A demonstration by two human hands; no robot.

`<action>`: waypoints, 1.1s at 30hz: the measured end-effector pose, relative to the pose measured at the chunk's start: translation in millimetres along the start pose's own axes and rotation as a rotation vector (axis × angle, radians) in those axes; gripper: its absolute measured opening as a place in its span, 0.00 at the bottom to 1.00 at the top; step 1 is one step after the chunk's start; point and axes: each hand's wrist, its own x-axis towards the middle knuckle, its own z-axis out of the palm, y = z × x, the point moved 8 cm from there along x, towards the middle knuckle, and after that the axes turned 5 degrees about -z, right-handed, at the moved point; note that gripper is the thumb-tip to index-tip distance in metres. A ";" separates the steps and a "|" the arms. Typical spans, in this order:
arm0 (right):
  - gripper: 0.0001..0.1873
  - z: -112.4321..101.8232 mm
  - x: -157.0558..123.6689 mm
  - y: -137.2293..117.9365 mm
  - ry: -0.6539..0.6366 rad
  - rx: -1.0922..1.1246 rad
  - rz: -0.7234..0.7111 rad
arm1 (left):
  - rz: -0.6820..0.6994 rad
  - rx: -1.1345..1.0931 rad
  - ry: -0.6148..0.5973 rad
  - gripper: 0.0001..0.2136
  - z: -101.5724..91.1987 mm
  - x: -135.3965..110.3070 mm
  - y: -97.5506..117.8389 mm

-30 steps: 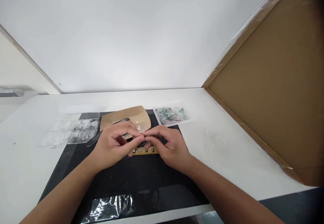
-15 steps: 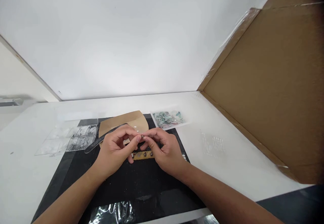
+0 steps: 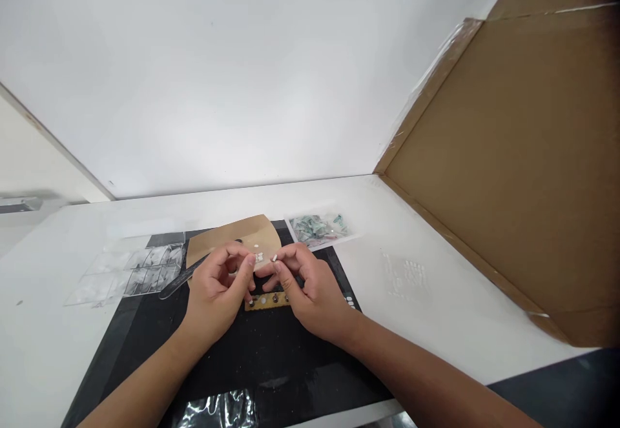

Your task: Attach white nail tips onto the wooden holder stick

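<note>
Grip: right hand (image 3: 314, 289), thumb and forefinger clamped on a small white piece (image 3: 274, 258), raised over the black mat (image 3: 271, 363)
Left hand (image 3: 213, 292): just left of the grip, thumb tip apart from the right thumb (whether it pinches anything, I cannot tell)
Yellowish strip (image 3: 265, 303): below the grip on the mat, bearing small round parts (image 3: 276, 297), partly hidden by the right hand
Brown paper (image 3: 206, 243): behind the grip and leftward, with white bits (image 3: 259, 257) on it
Dark slim tool (image 3: 177, 282): left of the grip, partly behind the left hand
Bag of greenish packets (image 3: 317, 228): beyond the grip, slightly right
Clear compartment box (image 3: 150, 266): farther left
Cardboard panel (image 3: 508, 176): well right of the grip, upright on the white table (image 3: 450, 331)
</note>
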 end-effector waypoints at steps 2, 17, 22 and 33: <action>0.07 -0.8 0.3 1.5 -0.013 -0.011 0.022 | 0.080 0.163 0.063 0.08 -9.3 2.5 6.0; 0.04 4.9 7.4 -6.1 -0.174 -0.399 -0.148 | 0.332 0.896 0.161 0.08 -49.9 29.3 19.9; 0.05 6.1 7.1 -3.9 -0.184 -0.412 -0.126 | 0.321 0.952 0.105 0.08 -45.8 31.0 13.9; 0.04 5.2 5.9 0.8 -0.175 -0.391 -0.064 | 0.401 0.923 0.049 0.13 -39.3 30.7 15.0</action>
